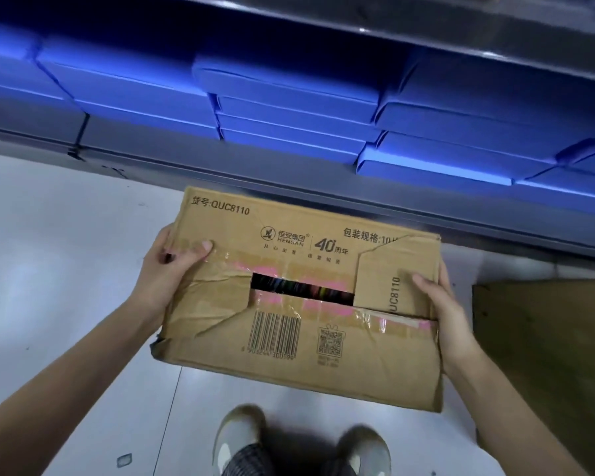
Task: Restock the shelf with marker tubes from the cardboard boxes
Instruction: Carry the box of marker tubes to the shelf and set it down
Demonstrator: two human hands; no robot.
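We hold the cardboard box (299, 304) in front of us above the pale floor (66, 252), just short of the shelf (289, 180) stocked with blue boxes (289, 108). A gap (301, 289) in its taped top flaps shows dark, multicoloured contents, presumably the marker tubes. Our left hand (172, 269) grips the left edge, thumb on the top tape; our right hand (440, 304) grips the right edge, thumb on the loose flap (392, 269). A second brown box (547, 355) stands to the right; our shoes (303, 444) show below. We judge the step to be opening: we should set the box down level, then part the flaps along the torn tape so that nothing spills.
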